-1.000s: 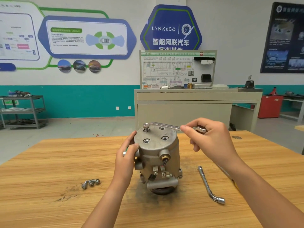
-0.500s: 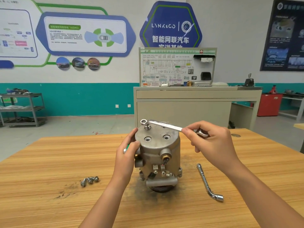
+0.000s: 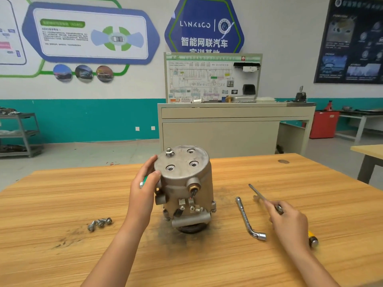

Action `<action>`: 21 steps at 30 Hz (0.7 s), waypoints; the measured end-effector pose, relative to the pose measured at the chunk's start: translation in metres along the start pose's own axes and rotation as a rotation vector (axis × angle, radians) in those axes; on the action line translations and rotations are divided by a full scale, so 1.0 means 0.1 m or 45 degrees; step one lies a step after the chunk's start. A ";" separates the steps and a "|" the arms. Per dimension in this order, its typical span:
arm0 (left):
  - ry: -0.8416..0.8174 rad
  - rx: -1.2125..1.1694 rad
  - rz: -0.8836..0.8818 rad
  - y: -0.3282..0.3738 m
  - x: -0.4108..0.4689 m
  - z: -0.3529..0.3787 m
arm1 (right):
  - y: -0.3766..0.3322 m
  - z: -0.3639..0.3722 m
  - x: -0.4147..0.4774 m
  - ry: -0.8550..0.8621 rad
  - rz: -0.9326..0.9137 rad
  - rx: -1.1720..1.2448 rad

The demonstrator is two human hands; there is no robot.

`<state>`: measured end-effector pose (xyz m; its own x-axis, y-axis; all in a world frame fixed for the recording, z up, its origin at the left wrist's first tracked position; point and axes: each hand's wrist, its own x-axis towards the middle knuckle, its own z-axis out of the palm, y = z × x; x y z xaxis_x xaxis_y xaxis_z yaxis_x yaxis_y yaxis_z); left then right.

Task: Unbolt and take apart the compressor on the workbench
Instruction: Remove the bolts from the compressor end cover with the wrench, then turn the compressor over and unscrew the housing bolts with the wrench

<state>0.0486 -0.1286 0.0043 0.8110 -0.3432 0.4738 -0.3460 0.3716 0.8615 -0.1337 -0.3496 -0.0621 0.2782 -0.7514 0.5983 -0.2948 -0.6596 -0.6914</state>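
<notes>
Compressor (image 3: 184, 189) stands on end at the centre of the table (image 3: 62, 204), with dark grime round its base. On the top face one bolt (image 3: 169, 151) is raised at 11 o'clock, and there are three open holes. Your left hand (image 3: 145, 189) grips its 9 o'clock side, thumb on the rim. An L-shaped socket wrench (image 3: 247, 219) lies at 3 o'clock. Just beyond it your right hand (image 3: 288, 222) grasps a flat wrench (image 3: 259, 193), blurred, low over the wood. Three loose bolts (image 3: 100, 223) sit at 8 o'clock.

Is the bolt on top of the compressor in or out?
In, partly unscrewed: the bolt stands raised from the compressor, threads showing.
</notes>
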 end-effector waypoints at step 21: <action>-0.020 0.048 0.005 0.03 -0.04 0.07 | 0.20 0.00 -0.12 -0.549 -0.260 -0.653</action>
<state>0.0406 -0.1323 0.0064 0.8020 -0.3556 0.4799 -0.3670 0.3407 0.8656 -0.1431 -0.3534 -0.0831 0.6808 -0.6081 0.4084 -0.5626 -0.7911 -0.2401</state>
